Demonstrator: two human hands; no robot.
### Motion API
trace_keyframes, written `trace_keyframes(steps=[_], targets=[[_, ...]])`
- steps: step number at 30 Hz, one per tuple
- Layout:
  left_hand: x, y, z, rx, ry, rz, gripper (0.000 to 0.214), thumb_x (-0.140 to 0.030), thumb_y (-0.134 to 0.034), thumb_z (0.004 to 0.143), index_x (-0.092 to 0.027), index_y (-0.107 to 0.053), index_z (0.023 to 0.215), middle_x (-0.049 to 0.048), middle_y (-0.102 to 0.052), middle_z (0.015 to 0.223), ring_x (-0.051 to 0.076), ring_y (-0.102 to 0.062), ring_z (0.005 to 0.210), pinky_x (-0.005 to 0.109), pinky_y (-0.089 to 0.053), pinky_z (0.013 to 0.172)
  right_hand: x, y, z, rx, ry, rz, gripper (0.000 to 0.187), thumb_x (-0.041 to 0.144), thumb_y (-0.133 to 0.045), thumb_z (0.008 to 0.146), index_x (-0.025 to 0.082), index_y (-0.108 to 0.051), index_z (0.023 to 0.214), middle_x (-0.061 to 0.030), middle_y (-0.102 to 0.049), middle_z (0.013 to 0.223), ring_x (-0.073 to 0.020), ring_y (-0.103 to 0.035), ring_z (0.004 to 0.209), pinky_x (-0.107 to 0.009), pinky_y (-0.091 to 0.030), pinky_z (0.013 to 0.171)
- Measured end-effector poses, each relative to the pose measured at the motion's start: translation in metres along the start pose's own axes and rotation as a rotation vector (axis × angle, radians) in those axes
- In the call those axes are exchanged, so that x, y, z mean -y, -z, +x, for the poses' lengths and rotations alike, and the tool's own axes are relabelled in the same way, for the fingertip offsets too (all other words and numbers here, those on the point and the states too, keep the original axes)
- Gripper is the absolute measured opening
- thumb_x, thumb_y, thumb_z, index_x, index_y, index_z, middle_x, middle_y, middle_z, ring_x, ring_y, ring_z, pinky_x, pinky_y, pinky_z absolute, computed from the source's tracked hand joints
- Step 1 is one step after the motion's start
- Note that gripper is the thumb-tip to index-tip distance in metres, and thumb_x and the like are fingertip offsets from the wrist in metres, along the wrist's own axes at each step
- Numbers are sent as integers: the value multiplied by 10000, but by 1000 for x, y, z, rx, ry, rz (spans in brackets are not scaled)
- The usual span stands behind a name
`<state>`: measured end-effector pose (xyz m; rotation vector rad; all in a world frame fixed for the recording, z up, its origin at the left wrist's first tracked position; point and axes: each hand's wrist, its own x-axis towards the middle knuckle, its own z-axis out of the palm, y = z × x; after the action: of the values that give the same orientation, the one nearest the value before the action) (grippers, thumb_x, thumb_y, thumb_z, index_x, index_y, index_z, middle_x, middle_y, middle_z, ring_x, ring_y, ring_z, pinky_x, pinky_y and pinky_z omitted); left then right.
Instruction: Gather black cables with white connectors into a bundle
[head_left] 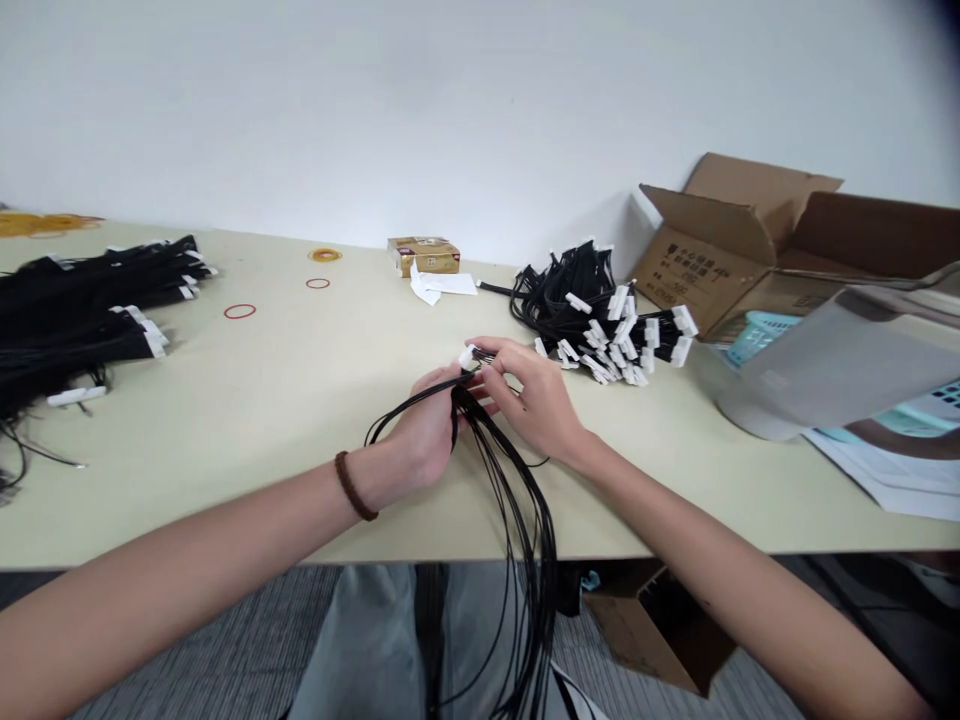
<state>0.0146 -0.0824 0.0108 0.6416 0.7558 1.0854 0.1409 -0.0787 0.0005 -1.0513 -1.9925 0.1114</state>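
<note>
My left hand (425, 425) is closed around a bundle of thin black cables (529, 480), which droops over the table's front edge into my lap. A small white connector (467, 356) shows at the top of the bundle, between my hands. My right hand (534, 397) pinches the dark wires just beside that connector, thumb and forefinger together. Some fingertips of both hands are hidden behind the cables. Beyond my right hand lies a pile of black cables with white connectors (600, 320).
More cable bundles (82, 300) lie at the left. Red rubber bands (240, 312), a tissue pack (424, 255) and yellow bands (325, 255) are on the table (247, 430). At the right stand an open cardboard box (705, 260) and a grey plastic container (840, 360). Another box (660, 630) sits below.
</note>
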Motion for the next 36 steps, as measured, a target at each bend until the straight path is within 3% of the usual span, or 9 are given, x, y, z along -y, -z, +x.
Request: trace_keyframes(steps=[3,10,18,26,32,36], targets=[[0,1,0,20,-9,18,76,-135,-490,776,-153,-517,707,-37,-529,584,62,-427,504,217,-369,574,0,-1,1,-15,10,-42,211,221,-400,868,204,-454,665,-62,-591,1075,-151,-564,963,-307,-439,817],[-4,9,9,232,69,83,136,-177,-447,820,-121,-571,815,39,-622,736,109,-555,674,276,-426,732,-8,5,4,-46,27,-25,235,204,-397,863,199,-434,631,-49,-614,972,-135,-569,870,-272,-422,736],[-13,18,23,429,14,276,200,-273,-531,785,-122,-600,897,93,-651,895,143,-594,700,294,-470,667,-11,19,9,-17,-48,146,255,184,-431,819,179,-438,565,-63,-617,971,-132,-568,820,-258,-399,672],[-12,18,26,430,58,303,233,-227,-529,784,-154,-608,991,95,-661,922,154,-610,735,298,-491,671,-13,22,12,37,-159,248,262,192,-442,798,169,-436,537,-55,-625,973,-130,-559,801,-250,-369,630],[-8,20,28,386,91,207,129,-195,-543,773,-142,-620,862,63,-662,831,152,-620,736,285,-485,690,-12,19,13,66,-171,230,275,206,-446,817,167,-472,547,-52,-634,978,-130,-573,798,-262,-408,667],[-9,17,28,360,113,162,146,-150,-479,791,-124,-615,838,66,-653,820,149,-617,742,284,-482,706,-15,13,9,-100,-50,-1,185,229,-467,841,185,-566,691,-61,-619,1018,-176,-539,950,-346,-409,834]])
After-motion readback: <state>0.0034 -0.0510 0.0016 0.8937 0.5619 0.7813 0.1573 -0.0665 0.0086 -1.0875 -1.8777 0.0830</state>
